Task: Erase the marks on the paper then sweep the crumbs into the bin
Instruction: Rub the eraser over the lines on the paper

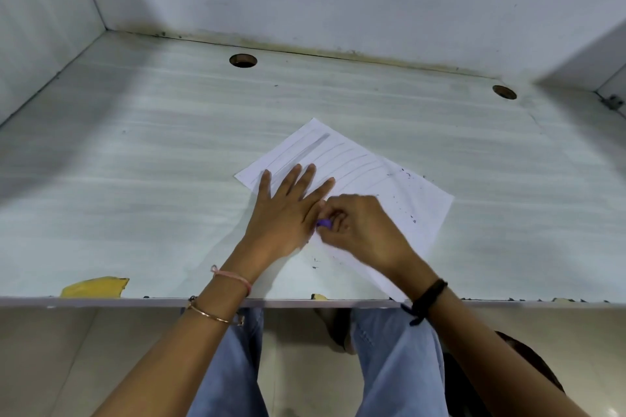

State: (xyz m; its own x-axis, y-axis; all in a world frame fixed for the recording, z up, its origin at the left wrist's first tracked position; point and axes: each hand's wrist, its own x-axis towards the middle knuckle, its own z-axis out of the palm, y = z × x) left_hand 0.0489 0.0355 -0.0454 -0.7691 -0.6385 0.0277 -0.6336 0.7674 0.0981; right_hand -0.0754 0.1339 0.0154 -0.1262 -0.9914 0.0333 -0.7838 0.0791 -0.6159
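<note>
A white sheet of paper (366, 176) lies turned like a diamond on the pale desk (135, 179). Several grey pencil lines (315, 149) cross its far half. My left hand (288, 210) lies flat on the sheet's left part, fingers spread and straight. My right hand (359, 230) pinches a small purple eraser (324, 223) against the paper, right beside the left hand. Dark eraser crumbs (406, 203) are scattered over the sheet's right side, with a few crumbs (315, 262) near its front corner. No bin is in view.
Two round cable holes, one hole (243, 60) at the back left and another hole (504, 92) at the back right, pierce the desk. Walls close in the back and sides. Yellow tape (95, 286) sticks at the front edge. My knees show below the desk.
</note>
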